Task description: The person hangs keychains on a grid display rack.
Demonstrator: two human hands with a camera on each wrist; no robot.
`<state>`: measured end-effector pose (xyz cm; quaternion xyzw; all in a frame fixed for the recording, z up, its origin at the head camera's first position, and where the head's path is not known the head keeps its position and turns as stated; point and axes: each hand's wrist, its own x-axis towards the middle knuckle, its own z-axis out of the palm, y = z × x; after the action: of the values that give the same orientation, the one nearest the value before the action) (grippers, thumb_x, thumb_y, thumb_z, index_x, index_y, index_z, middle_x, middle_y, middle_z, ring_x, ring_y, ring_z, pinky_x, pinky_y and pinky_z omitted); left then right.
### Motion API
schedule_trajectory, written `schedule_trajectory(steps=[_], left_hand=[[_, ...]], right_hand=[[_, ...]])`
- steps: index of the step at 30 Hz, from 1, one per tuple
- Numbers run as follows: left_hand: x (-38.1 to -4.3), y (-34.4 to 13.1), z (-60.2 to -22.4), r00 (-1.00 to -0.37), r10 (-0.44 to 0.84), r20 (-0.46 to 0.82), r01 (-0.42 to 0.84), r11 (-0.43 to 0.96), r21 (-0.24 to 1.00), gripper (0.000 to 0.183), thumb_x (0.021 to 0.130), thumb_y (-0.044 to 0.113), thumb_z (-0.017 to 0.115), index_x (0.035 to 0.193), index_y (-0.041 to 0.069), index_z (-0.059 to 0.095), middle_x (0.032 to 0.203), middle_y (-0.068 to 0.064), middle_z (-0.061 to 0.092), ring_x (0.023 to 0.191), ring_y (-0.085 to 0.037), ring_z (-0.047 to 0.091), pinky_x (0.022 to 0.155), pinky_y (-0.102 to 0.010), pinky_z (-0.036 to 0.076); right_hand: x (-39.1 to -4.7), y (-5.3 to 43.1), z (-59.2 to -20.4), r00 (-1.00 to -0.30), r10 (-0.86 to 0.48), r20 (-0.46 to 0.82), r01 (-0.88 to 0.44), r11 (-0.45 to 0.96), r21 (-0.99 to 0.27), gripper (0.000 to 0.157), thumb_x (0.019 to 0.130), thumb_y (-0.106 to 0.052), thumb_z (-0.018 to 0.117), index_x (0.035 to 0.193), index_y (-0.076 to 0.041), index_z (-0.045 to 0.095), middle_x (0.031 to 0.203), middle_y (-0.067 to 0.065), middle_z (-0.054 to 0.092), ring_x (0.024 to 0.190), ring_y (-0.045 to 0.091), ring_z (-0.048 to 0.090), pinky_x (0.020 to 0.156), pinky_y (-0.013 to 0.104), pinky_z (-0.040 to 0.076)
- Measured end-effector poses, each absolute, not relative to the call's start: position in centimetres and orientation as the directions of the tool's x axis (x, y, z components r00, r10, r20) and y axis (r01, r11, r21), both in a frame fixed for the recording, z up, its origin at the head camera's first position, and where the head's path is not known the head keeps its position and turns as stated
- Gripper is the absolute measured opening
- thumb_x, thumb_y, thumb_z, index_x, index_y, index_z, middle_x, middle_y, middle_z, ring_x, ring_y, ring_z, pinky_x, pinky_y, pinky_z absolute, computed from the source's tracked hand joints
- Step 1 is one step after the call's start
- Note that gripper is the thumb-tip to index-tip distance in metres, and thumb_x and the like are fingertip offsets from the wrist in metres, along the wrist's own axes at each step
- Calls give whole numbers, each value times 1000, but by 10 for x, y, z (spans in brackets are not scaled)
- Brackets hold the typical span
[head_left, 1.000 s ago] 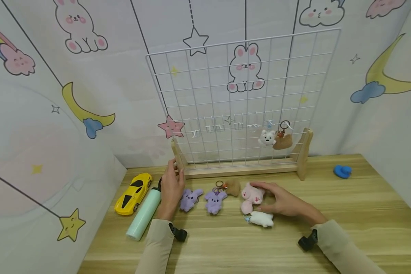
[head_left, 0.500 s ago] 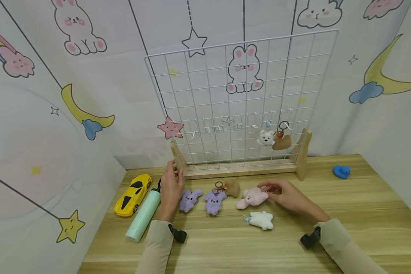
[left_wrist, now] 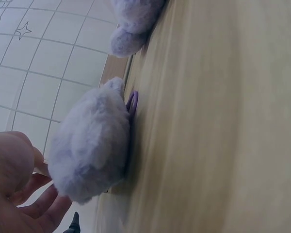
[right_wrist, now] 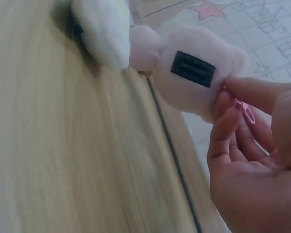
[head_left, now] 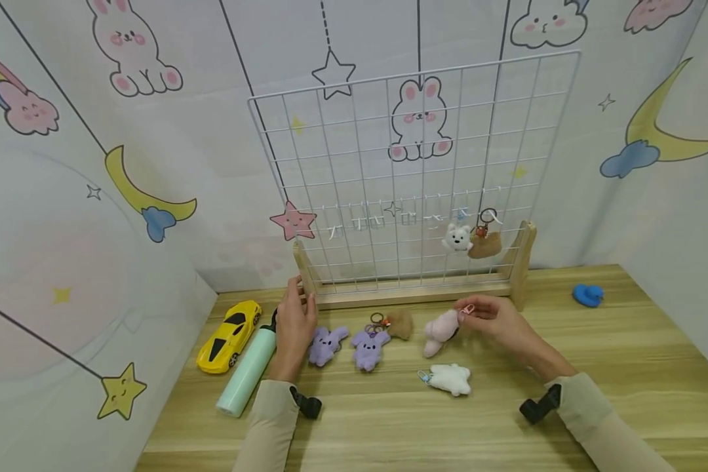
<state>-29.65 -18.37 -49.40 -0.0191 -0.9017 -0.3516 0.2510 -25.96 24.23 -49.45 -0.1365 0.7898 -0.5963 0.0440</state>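
Observation:
My right hand [head_left: 498,324] pinches a pink plush keychain [head_left: 441,328] at its top, beside its pink clasp [right_wrist: 245,110]. The right wrist view shows the plush's back with a black label [right_wrist: 193,69], and thumb and fingertips meeting at its edge. The left hand [head_left: 295,324] rests by the left wooden foot [head_left: 307,265] of the grid rack, fingers loosely bent. A purple plush keychain [head_left: 326,345] lies right beside that hand and partly covers its fingers in the left wrist view. A white plush keychain [head_left: 450,379] with a blue clasp lies on the table below the pink one.
A second purple plush [head_left: 369,349] and a brown one [head_left: 400,324] lie mid-table. The white wire grid [head_left: 410,157] carries small hooks, with a white bear [head_left: 458,238] and a brown plush [head_left: 485,245] hanging right. Around lie a yellow car [head_left: 230,337], a mint bottle [head_left: 248,372] and a blue duck [head_left: 588,295].
My right hand has picked at the pink plush, turned it over and shifted it right and back, now pinching it by the top with the clasp showing. The left hand stays put.

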Motion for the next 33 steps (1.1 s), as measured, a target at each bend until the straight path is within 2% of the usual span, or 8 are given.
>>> schedule_trajectory(steps=[4,8,13,18,23,28,33], left_hand=[[-296,-183,-495,-872,-144,468,211,751,625,44,110,15,65,150,5,52,129,-26,73,111,-40,78,88,-55,67],[-296,-183,-497,-870,-144,471,215,749,626,44,109,15,65,151,4,52,129,-26,73,110,-40,79,88,-54,67],[-297,-182,-497,-872,-144,467,215,745,631,45,109,15,65,151,4,52,130,-26,73,111,-40,79,88,-54,67],[-296,-182,-498,-871,-139,471,221,746,628,45,110,16,65,151,5,52,129,-26,73,111,-39,79,87,-53,68],[-297,-184,-497,-877,-137,461,210,753,623,44,110,17,64,151,5,52,131,-25,73,112,-39,79,88,-53,68],[-296,-185,-497,-881,-131,455,210,754,622,44,111,17,63,151,4,52,132,-26,72,112,-40,78,87,-53,68],[-297,-186,-497,-875,-123,467,224,753,618,44,110,16,64,150,3,53,130,-26,73,111,-40,79,86,-52,68]], right_hand=[[-260,244,-491,-977,-187,103,-146,235,-961,44,102,-23,79,137,1,67,107,-9,77,97,4,73,83,25,61],[-261,249,-489,-981,-135,141,-172,257,-951,41,101,-27,79,132,-3,68,106,-11,83,98,3,75,84,22,60],[-261,256,-487,-974,-141,178,-210,258,-943,35,104,-28,76,129,-5,71,112,-8,84,103,3,78,86,21,61],[-259,259,-484,-973,-125,196,-224,280,-933,35,104,-31,75,130,-7,76,116,-10,83,103,2,76,85,23,63],[-261,255,-478,-966,-116,229,-253,283,-925,36,106,-32,73,133,-9,77,121,-5,82,106,1,74,88,21,62],[-262,246,-464,-965,-100,244,-262,270,-927,40,105,-34,74,136,-9,73,119,-8,83,110,0,75,92,18,61],[-263,235,-447,-965,-81,248,-260,227,-939,39,103,-33,77,129,-4,75,112,-14,83,107,1,75,90,20,61]])
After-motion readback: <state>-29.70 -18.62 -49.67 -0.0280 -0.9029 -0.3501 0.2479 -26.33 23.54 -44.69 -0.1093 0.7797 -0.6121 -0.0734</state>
